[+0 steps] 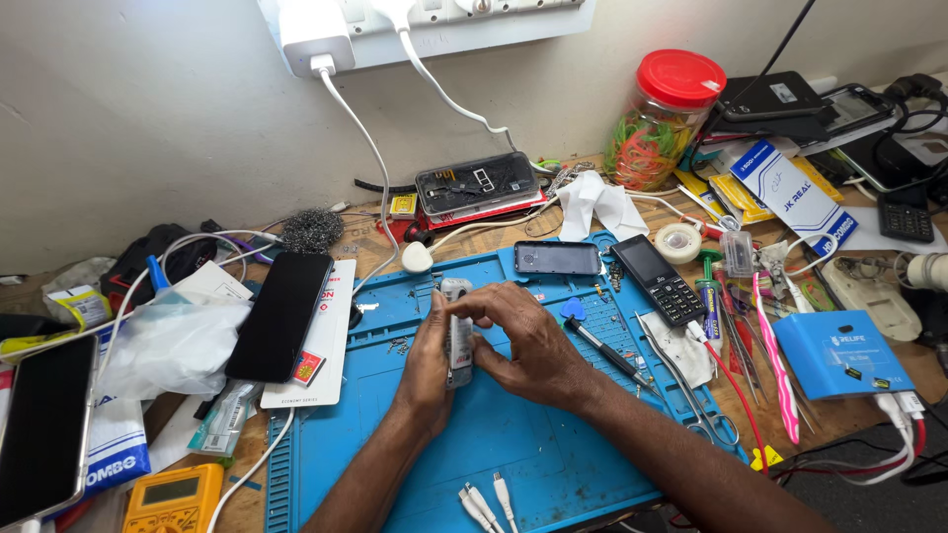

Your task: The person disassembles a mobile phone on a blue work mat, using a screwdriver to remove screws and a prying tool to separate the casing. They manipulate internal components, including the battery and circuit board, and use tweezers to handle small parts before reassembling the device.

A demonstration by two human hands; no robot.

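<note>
Fingers (472,314) of both hands close narrowly around a small grey keypad phone body (457,334), held upright on its long edge over the blue silicone repair mat (513,444). Left hand (427,370) cups the phone body from its left side and below; right hand (528,345) wraps over the top and right side, fingertips pressed to the upper edge. Phone body sits near the centre of the mat, just clear of its surface or resting on it; which one cannot be told.

On the mat beyond the hands lie a dark phone back cover (557,259), a black keypad phone (660,279), a blue heart-shaped pick (573,309) and a screwdriver (604,350). Tweezers (681,380) lie at the mat's right edge. White cable ends (486,501) rest at the mat's near edge.

Left of the mat, a black smartphone (279,314) lies face up on a white box (326,345); a yellow multimeter (174,499) sits at lower left. A red-lidded jar of rubber bands (660,120) stands by the wall.
</note>
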